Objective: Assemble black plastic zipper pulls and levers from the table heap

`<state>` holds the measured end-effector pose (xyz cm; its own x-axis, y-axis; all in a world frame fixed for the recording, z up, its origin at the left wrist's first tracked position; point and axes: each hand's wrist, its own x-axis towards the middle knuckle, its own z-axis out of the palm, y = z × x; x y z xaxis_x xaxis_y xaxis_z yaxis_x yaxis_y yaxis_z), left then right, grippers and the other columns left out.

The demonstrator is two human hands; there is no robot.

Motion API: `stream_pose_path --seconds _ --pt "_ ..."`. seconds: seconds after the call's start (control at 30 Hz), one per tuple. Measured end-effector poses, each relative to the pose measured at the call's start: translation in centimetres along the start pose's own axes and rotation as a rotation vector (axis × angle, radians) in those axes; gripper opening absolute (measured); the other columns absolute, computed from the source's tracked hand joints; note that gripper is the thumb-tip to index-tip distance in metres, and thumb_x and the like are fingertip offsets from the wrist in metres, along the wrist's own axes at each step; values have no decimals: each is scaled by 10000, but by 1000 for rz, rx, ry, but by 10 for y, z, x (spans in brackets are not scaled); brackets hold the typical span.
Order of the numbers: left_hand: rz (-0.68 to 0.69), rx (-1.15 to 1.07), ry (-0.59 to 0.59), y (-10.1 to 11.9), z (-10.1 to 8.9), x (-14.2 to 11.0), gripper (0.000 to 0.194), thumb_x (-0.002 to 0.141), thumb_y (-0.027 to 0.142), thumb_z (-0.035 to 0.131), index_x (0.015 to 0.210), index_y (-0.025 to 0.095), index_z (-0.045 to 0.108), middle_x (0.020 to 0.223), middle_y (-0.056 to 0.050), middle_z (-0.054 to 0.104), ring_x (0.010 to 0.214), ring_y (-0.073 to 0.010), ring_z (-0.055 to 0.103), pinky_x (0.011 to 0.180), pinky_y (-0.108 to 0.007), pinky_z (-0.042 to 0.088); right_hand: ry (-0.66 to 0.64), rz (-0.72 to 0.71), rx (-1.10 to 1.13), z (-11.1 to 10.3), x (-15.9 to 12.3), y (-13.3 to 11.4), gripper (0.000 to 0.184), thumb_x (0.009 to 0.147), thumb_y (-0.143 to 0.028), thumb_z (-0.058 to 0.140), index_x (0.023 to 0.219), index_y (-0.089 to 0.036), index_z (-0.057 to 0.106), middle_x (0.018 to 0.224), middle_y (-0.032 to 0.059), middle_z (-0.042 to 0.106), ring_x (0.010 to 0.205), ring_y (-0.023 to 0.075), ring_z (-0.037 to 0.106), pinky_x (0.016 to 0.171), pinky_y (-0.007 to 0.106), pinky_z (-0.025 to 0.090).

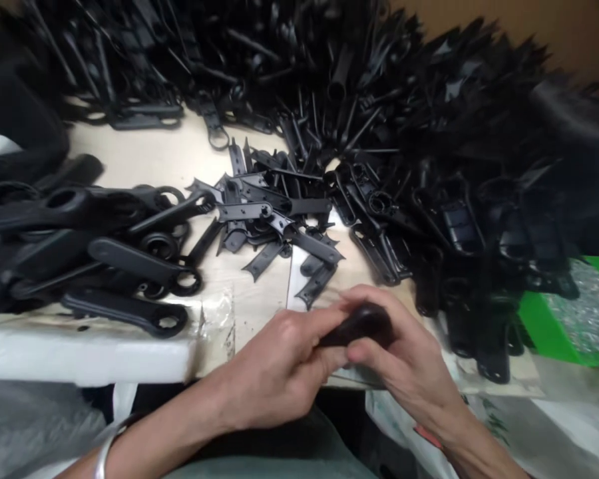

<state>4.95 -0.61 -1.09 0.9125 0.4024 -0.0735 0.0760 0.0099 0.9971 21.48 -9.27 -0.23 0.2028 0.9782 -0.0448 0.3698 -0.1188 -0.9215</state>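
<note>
Gripping one black part (359, 324) between them, the left hand (279, 366) and right hand (404, 352) are meeting at the table's (144, 156) near edge. Both sets of fingers are closing around the part, left from below, right over its top. Flat pieces (269, 213) are lying just beyond; handles (104, 253) are piling up at left, a heap (454, 133) at right.
</note>
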Motion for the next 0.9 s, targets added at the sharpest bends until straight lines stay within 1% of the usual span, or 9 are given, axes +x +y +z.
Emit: stream_pose_path --seconds 0.17,0.33,0.43,0.5,0.6,0.67,0.7,0.77,0.9 --pt "32 73 -18 7 -1 -2 199 913 127 446 1071 174 556 905 -17 614 740 -116 531 649 -223 406 -10 68 50 1 -11 10 150 881 -366 660 997 -273 644 702 -28 651 608 151 632 512 187 495" --pt "51 118 18 5 4 -2 121 919 152 460 972 171 567 747 24 557 640 -93 489 601 -200 377 -66 125 88 -2 -10 2 146 901 -331 634 1024 -254 635 756 -24 659 725 153 644 603 193 511" --pt "83 166 113 10 3 -10 188 965 236 410 974 181 589 733 17 551 631 -100 485 581 -202 388 -167 130 81 -12 1 -8 243 889 -329 645 1114 -239 626 909 8 690 815 181 660 685 247 543" --pt "161 311 246 19 -3 -23 251 979 246 382 1160 224 554 815 5 608 683 -114 542 638 -209 434 -135 84 -34 -17 11 -13 279 889 -301 643 1157 -228 617 1008 31 690 830 195 665 720 294 550" --pt "206 705 556 32 -27 -52 483 957 242 426 1427 292 329 1097 -21 647 919 -166 623 838 -258 479 68 -126 -442 -8 25 -18 233 917 -217 605 1148 -198 624 1120 64 660 918 214 641 853 363 512" --pt "116 997 772 34 -51 -71 537 933 299 458 1451 299 318 1286 -27 579 1075 -228 598 942 -329 467 143 -250 -745 6 36 -21 236 934 -201 585 1168 -183 610 1178 89 623 993 237 601 880 388 492" --pt "15 1128 900 32 -65 -79 527 933 322 450 1447 302 333 1333 -23 549 1167 -263 551 1002 -381 432 137 -249 -875 14 41 -24 232 938 -218 585 1166 -184 608 1167 93 620 1004 248 585 837 384 505" --pt "-78 1367 908 25 -90 -89 513 932 343 389 1430 222 380 1344 -72 541 1246 -314 490 1069 -454 356 141 -189 -1055 28 52 -27 191 919 -232 618 1106 -193 623 1085 85 633 964 263 579 696 358 521" --pt "-56 1481 875 10 -118 -93 472 937 302 296 1323 110 489 1452 -136 434 1370 -291 356 1149 -487 131 152 -143 -1114 35 60 -31 87 907 -188 619 990 -175 642 965 80 636 900 267 590 594 333 502"
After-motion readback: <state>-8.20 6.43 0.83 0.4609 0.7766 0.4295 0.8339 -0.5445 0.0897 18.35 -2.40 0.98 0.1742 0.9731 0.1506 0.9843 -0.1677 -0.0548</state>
